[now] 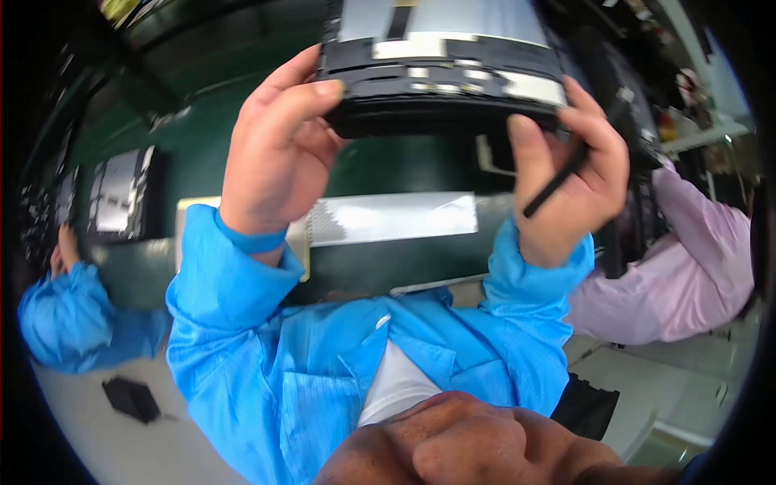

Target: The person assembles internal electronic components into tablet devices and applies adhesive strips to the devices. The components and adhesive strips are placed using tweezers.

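Observation:
Between my two hands, raised above the table, is a black-framed electronic unit with silver panels, white labels and a dark strip on its top face. Its near edge is tilted toward me, and the far part runs out of view. My left hand grips the left corner, thumb on top. At the right corner, my right hand is closed on the unit's edge. A thin black stick also sits in the right hand, slanting down across the palm; what kind of tool it is cannot be made out.
The green table bears a white strip with a dotted left end and a cream-edged board. A similar unit lies at left, near a co-worker's blue sleeve. Another co-worker's pink sleeve is close on the right.

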`<move>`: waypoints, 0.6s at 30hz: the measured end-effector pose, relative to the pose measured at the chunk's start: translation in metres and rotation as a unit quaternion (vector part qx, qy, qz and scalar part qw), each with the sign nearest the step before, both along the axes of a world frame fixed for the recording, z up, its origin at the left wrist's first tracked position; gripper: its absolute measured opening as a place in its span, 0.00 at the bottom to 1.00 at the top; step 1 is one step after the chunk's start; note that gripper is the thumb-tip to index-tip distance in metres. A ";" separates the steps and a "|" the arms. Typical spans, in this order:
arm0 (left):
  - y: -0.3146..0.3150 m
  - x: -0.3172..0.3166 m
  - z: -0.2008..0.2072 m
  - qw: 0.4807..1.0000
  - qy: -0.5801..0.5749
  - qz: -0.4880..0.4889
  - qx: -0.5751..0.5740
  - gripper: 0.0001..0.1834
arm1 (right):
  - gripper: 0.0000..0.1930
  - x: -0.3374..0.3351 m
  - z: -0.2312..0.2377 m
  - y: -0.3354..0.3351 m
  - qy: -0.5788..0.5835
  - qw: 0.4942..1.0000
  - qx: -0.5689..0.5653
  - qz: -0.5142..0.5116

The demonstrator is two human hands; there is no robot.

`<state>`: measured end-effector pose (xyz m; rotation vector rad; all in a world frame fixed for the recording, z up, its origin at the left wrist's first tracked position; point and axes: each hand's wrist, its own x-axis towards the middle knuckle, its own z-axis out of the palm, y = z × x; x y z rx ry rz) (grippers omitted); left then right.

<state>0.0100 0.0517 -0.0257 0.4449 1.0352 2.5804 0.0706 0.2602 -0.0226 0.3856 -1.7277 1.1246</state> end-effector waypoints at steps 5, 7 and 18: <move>-0.062 -0.013 -0.072 0.984 -0.087 0.141 -0.069 0.23 | 0.17 -0.051 -0.082 -0.054 -0.185 0.971 -0.095 0.116; -0.070 -0.017 -0.090 0.970 -0.120 0.171 -0.124 0.24 | 0.16 -0.058 -0.112 -0.063 -0.272 0.942 -0.130 0.144; -0.084 -0.020 -0.113 0.894 0.021 0.218 -0.391 0.22 | 0.16 -0.061 -0.114 -0.060 -0.401 0.899 -0.067 0.161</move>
